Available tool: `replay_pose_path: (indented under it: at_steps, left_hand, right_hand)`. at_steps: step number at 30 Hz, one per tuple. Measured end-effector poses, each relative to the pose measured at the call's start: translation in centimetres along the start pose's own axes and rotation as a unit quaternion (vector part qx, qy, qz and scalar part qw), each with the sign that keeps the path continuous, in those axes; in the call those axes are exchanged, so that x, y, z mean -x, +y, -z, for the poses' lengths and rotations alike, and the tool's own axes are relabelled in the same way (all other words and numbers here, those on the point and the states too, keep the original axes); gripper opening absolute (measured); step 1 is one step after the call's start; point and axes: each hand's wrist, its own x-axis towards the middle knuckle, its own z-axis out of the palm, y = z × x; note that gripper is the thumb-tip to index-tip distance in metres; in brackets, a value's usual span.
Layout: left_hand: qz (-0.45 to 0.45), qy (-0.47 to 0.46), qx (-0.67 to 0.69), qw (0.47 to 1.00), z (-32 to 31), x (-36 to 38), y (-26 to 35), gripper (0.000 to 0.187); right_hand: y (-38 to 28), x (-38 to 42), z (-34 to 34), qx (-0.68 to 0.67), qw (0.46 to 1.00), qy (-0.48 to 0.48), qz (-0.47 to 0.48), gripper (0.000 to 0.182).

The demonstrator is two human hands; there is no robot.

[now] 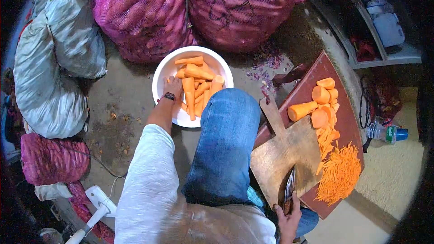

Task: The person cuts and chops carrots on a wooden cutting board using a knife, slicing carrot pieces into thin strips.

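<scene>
My left hand (174, 87), with a dark band on the wrist, reaches into a white bowl (159, 71) of peeled carrots (189, 95). Its fingers curl over a carrot (170, 80) at the bowl's left side; the palm covers most of it. At the lower right, my right hand (289, 221) grips a knife (290, 184) by its handle. The dark blade lies over a worn wooden cutting board (280, 153). Past the board, cut carrot chunks (322, 101), sliced pieces (326, 140) and a heap of fine carrot shreds (341, 174) rest on a red-brown board (350, 126).
Purple mesh sacks (144, 13) full of produce stand behind the bowl. White sacks (49, 81) and a smaller mesh sack (54, 159) line the left. My bent knee (230, 140) lies between bowl and board. A plastic bottle (382, 133) lies at right.
</scene>
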Motion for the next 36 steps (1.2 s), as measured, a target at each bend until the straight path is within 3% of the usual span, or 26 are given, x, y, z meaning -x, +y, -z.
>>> replay_pose_path:
  at_steps: [6, 8, 9, 10, 14, 16, 18, 20, 24, 26, 27, 28, 29, 30, 32, 34, 36]
  left_hand:
    - [0.055, -0.004, -0.052, 0.997, 2.5, 2.9, 2.3, 0.059]
    - [0.054, -0.064, 0.006, 0.996, 3.4, 3.7, 2.1, 0.075]
    - [0.053, -0.076, 0.046, 0.995, 3.3, 4.0, 1.8, 0.087]
    - [0.054, -0.073, 0.046, 0.995, 3.3, 4.4, 1.6, 0.087]
    - [0.040, 0.000, 0.132, 0.990, 3.1, 7.0, 1.0, 0.089]
    - [0.039, 0.110, 0.198, 0.973, 4.7, 8.9, 1.1, 0.093]
    - [0.053, 0.110, 0.264, 0.957, 7.5, 10.8, 1.0, 0.096]
    - [0.048, 0.202, 0.393, 0.896, 7.8, 11.3, 0.3, 0.093]
    - [0.055, 0.290, 0.367, 0.882, 8.2, 11.1, -1.0, 0.092]
    - [0.052, 0.303, 0.416, 0.856, 5.9, 9.0, -2.2, 0.088]
    - [0.124, 0.268, 0.642, 0.708, 6.3, 8.9, -2.1, 0.083]
    - [0.186, 0.211, 0.817, 0.503, 6.7, 8.9, -1.9, 0.079]
    - [0.183, 0.195, 0.858, 0.439, 7.0, 9.1, -1.9, 0.069]
    - [0.181, 0.194, 0.858, 0.439, 6.8, 9.0, -1.5, 0.069]
    - [0.113, 0.134, 0.798, 0.577, 5.8, 9.3, -0.7, 0.063]
    - [0.145, 0.143, 0.789, 0.580, 4.1, 8.4, 0.1, 0.054]
    - [0.179, 0.189, 0.550, 0.794, 1.4, 6.7, 0.3, 0.048]
  right_hand:
    - [-0.3, 0.1, -0.2, 0.021, 1.000, 0.004, -0.013, 0.078]
    - [0.2, 0.2, -0.2, 0.023, 0.999, -0.003, -0.030, 0.077]
    - [0.6, 0.1, -0.3, 0.037, 0.999, 0.005, -0.001, 0.078]
    - [0.8, 0.0, -0.4, 0.051, 0.998, 0.014, 0.028, 0.078]
    - [-0.6, 0.0, -0.1, 0.054, 0.998, -0.003, -0.012, 0.079]
    - [0.5, 0.0, -0.1, 0.049, 0.999, -0.002, 0.003, 0.080]
    - [0.0, 0.1, 0.0, 0.053, 0.999, 0.001, 0.014, 0.080]
    - [0.4, 0.2, -0.2, 0.054, 0.998, 0.004, 0.025, 0.081]
    - [2.3, 0.0, -0.5, 0.067, 0.996, 0.015, 0.057, 0.083]
    - [2.1, 0.0, -0.6, 0.076, 0.995, 0.020, 0.060, 0.083]
    - [1.9, 0.0, -0.6, 0.066, 0.996, 0.016, 0.053, 0.083]
    - [1.9, 0.1, -0.5, 0.057, 0.997, 0.013, 0.046, 0.083]
    - [2.4, 0.1, -0.6, 0.057, 0.997, 0.014, 0.043, 0.083]
    - [2.9, -0.1, -0.7, 0.084, 0.993, 0.024, 0.075, 0.082]
    - [3.5, -0.1, -0.8, 0.113, 0.988, 0.033, 0.105, 0.082]
    - [2.8, -0.1, -0.8, 0.075, 0.993, 0.026, 0.082, 0.082]
    - [2.6, -0.2, -0.7, 0.063, 0.995, 0.019, 0.072, 0.081]
